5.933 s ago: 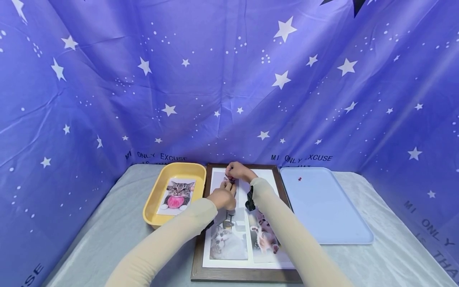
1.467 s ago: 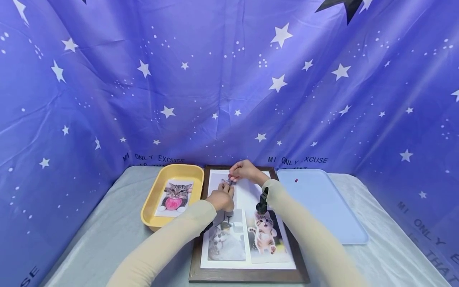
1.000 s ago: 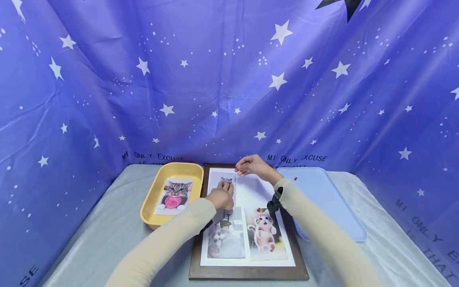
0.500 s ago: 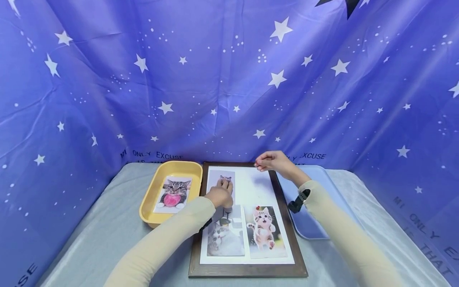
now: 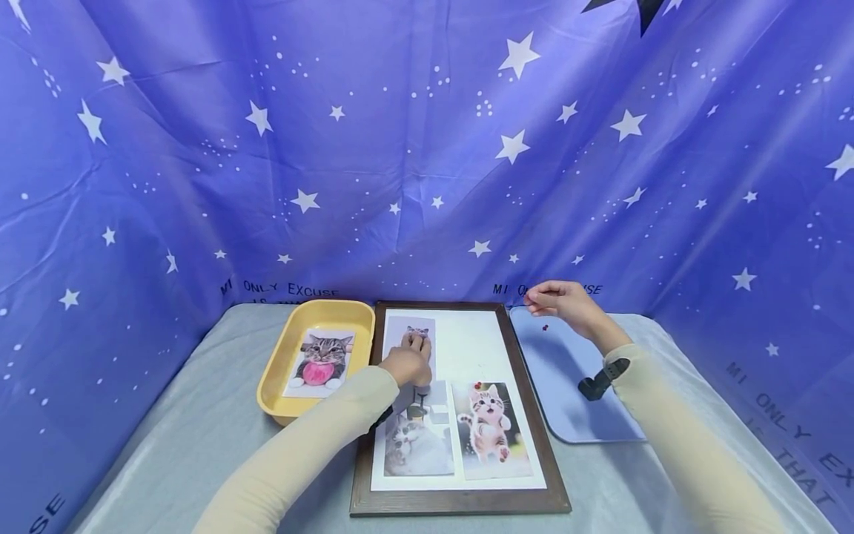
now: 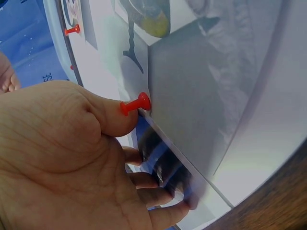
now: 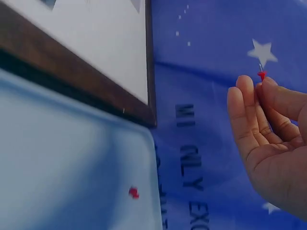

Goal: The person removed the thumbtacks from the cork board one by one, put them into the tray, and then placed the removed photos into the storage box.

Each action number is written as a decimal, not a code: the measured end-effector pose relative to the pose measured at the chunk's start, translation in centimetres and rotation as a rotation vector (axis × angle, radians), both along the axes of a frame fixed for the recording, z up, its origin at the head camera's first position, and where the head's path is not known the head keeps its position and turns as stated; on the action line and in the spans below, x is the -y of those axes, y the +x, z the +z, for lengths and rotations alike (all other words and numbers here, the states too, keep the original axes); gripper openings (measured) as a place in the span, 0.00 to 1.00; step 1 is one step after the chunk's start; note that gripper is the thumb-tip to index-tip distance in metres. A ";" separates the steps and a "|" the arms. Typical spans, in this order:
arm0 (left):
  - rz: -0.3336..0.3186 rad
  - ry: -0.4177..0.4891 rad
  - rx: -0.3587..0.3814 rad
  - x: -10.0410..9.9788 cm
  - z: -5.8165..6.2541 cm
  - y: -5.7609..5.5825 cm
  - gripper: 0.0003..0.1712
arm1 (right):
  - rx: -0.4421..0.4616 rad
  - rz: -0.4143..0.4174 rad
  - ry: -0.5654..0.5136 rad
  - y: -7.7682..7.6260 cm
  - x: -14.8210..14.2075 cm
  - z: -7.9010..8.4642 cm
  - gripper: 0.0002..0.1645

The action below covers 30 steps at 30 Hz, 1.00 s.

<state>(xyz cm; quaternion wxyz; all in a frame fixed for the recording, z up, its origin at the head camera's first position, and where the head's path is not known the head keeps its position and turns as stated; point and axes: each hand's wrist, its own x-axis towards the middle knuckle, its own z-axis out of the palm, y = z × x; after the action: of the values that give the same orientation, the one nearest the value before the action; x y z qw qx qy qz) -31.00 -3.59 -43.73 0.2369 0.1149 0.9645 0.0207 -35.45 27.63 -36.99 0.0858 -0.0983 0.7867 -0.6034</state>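
Observation:
My left hand (image 5: 411, 359) rests on a narrow cat photo (image 5: 403, 326) at the upper left of the white board, fingers touching its surface. Beside its thumb in the left wrist view, a red push pin (image 6: 136, 103) stands at the top edge of the grey-and-white cat photo (image 5: 419, 452) below. My right hand (image 5: 567, 305) is raised over the far edge of the blue tray (image 5: 587, 393). In the right wrist view, its thumb and finger pinch a red push pin (image 7: 262, 75), metal point up. Another red pin (image 7: 134, 192) lies in the tray.
The dark wooden frame (image 5: 460, 504) surrounds the white board. A leaping-kitten photo (image 5: 490, 437) at its lower right has a red pin (image 5: 477, 386) at the top. Left of the frame, a yellow bin (image 5: 273, 393) holds another cat photo (image 5: 322, 367). A starry blue curtain (image 5: 373, 163) hangs behind.
My right hand has lifted away from the upper-left photo and moved right, over the blue tray, with the push pin pinched. My left hand has stayed on the photo.

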 end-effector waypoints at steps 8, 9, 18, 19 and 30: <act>0.006 0.057 -0.032 0.3 1.2 1.0 0.43 | 0.053 -0.065 0.003 -0.2 -2.7 -0.8 0.15; 0.003 0.054 -0.035 0.3 1.2 1.0 0.43 | 0.060 -0.069 0.006 -0.3 -2.9 -0.9 0.15; 0.006 0.059 -0.043 0.4 1.2 1.1 0.44 | 0.078 -0.085 0.091 -0.7 -4.2 -2.0 0.20; 0.006 0.059 -0.042 0.4 1.2 1.1 0.44 | 0.073 -0.087 0.110 -0.7 -4.3 -2.2 0.20; -0.004 0.023 -0.018 0.0 -0.1 0.0 0.45 | 0.094 -0.111 0.253 -0.9 -5.3 -4.3 0.10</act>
<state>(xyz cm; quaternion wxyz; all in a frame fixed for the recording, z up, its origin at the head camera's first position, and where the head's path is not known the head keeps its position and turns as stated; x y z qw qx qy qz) -30.97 -3.64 -43.82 0.2270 0.1197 0.9660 0.0301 -36.38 32.95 -41.26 0.1007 -0.0145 0.8559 -0.5070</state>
